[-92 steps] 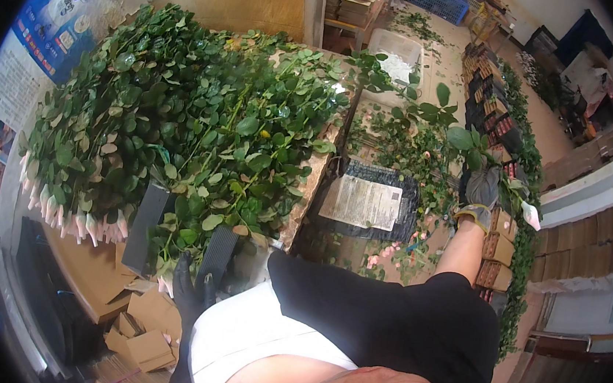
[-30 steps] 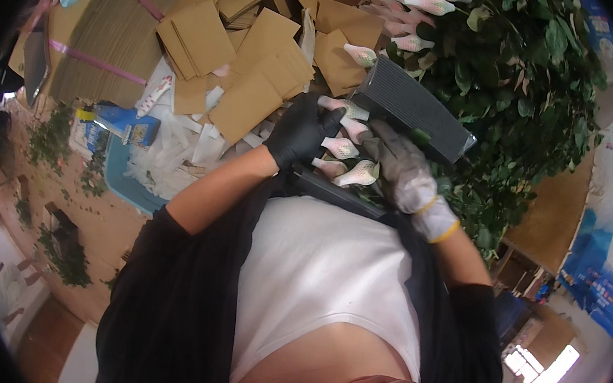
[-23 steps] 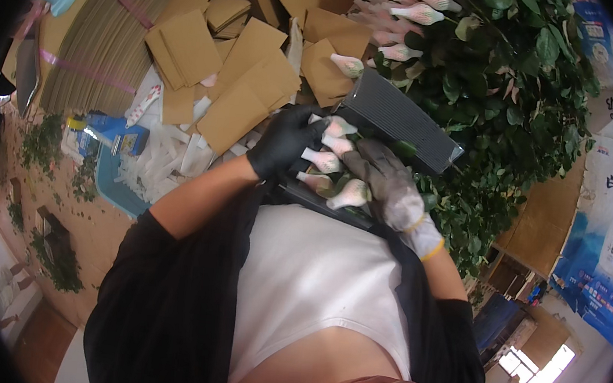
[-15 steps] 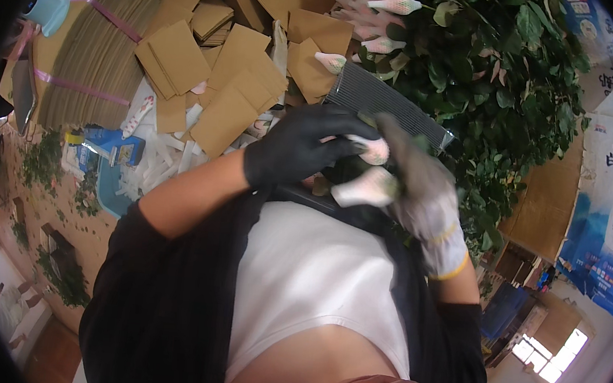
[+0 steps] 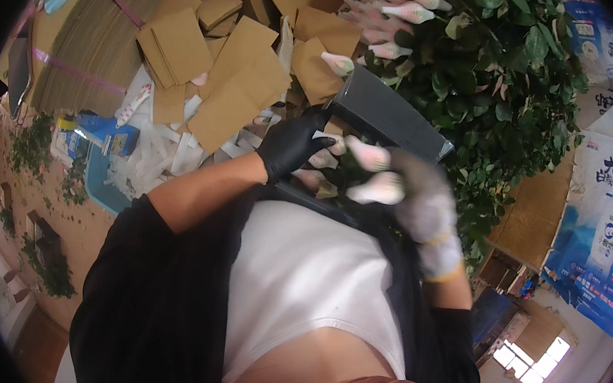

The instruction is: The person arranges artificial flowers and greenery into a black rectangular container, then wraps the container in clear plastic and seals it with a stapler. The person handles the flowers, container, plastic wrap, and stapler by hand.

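Observation:
My left hand point(image 5: 289, 145), in a black glove, has thumb and fingers closed around a pale pink rose bud point(image 5: 333, 144) in a white net sleeve. To its right, my right hand point(image 5: 424, 195), in a grey-and-white glove, is smeared by motion. Two sleeved roses stick out of its grip toward the left: an upper rose point(image 5: 369, 154) and a lower rose point(image 5: 378, 189). Their stems are hidden behind the glove. More sleeved buds point(image 5: 315, 182) lie below my left hand, close to my body. A black ribbed panel point(image 5: 395, 115) slants just beyond both hands.
A big heap of leafy stems point(image 5: 507, 100) fills the right, with several sleeved buds point(image 5: 408, 13) at its far left. Cardboard sheets point(image 5: 244, 75) lie at centre-left beside a strapped cardboard stack point(image 5: 89, 37). A blue bin point(image 5: 105, 179) stands near white sleeves point(image 5: 151, 158).
My left hand has drawn back left, away from my right hand. A second sleeved rose now shows clearly in my right hand, above the lower one. The view has shifted slightly.

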{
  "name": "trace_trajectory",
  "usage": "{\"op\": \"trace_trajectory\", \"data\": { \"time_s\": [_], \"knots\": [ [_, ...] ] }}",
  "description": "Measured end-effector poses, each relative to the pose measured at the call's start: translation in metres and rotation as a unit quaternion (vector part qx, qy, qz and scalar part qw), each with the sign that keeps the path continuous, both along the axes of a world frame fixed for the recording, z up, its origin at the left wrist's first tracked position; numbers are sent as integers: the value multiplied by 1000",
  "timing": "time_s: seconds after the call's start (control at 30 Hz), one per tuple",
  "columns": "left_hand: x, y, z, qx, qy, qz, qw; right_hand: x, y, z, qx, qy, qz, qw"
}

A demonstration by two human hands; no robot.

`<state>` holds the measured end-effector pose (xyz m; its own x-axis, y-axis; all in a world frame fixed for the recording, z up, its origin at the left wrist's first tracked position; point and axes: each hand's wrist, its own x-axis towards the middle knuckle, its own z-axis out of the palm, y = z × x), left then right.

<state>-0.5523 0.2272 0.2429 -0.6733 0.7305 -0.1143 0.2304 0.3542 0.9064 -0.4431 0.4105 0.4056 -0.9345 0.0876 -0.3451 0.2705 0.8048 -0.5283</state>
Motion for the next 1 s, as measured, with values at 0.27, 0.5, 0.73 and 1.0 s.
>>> {"op": "trace_trajectory", "data": {
  "time_s": [0.27,0.5,0.73,1.0],
  "knots": [
    [18,-6,-21,113,-15,42,993,25,3,-115,-55,54,119,990],
    [-13,-48,-1,188,31,98,977,-2,-12,-83,-111,99,171,974],
    [-24,-103,37,-80,145,-126,978,-1,-13,-86,-45,114,195,973],
    [-9,-79,9,5,-14,-169,985,5,-8,-88,-94,-16,148,984]
  ]
}}
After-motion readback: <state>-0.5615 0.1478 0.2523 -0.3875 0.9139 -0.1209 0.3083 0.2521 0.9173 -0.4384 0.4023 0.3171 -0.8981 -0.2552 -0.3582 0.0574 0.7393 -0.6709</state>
